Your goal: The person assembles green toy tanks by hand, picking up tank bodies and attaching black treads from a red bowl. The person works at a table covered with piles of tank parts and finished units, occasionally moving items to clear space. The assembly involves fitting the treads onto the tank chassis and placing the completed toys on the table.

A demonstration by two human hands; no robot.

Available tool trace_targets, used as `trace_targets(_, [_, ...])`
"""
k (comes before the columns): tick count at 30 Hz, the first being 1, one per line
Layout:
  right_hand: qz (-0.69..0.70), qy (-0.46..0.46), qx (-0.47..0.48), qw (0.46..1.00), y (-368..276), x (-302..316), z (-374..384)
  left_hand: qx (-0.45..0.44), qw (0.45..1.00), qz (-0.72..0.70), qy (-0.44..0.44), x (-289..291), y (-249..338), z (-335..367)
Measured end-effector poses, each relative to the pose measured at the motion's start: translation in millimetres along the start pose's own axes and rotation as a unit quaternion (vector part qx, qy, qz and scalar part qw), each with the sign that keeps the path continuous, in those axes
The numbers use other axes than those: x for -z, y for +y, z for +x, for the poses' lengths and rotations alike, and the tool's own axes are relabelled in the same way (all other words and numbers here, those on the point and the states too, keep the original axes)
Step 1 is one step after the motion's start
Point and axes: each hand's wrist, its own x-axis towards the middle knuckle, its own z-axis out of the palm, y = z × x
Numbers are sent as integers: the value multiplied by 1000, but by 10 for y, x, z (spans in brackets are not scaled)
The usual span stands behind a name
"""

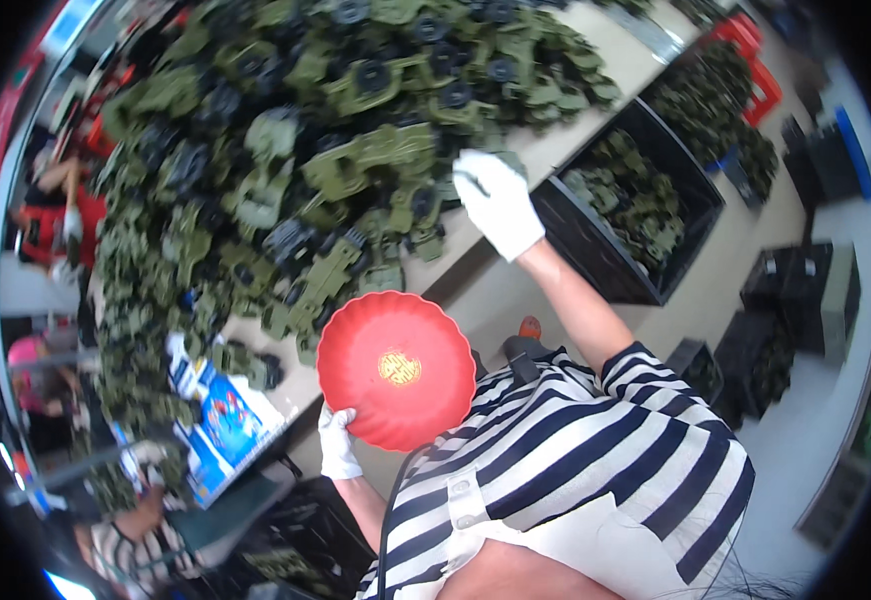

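Observation:
My left hand (338,445), in a white glove, grips the rim of a round red dish (380,405). The dish has a scalloped edge and a gold emblem in its middle, and it tilts up in front of my striped shirt. My right hand (500,205), also gloved in white, is at the table's edge next to the pile of green toy vehicle parts (365,160). Its fingers are curled closed. A small dark spot shows between them, but what they hold, if anything, is too unclear to name.
The heaped parts cover most of the pale table (445,262). A black crate (605,275) of green parts stands beside it, and more dark crates (785,285) sit on the floor at right. A blue printed box (225,420) lies at left, where other people sit.

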Motion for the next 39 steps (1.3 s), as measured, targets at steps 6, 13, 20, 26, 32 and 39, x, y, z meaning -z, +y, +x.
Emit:
trace_targets(6, [-11,-179,-320,930,319,752,-1679,5,992,72,-104,-931,329,580])
trace_targets(13, [266,-88,-588,759,492,1843,-2079,42,946,231,-224,-2205,-59,718])
trace_targets(20, [435,-3,-523,733,1040,3109,-2620,124,911,273,-283,-3696,-1005,110])
trace_targets(26, [301,-50,-566,766,1255,4205,-2561,83,947,219,-218,-4710,-1672,-221])
trace_targets(32, [378,77,-546,744,2202,4677,-2515,202,948,84,-230,-5802,-2069,-497])
trace_targets(39, [358,-35,-545,757,3183,5490,-1497,131,970,-1,-203,-6801,-2617,-256])
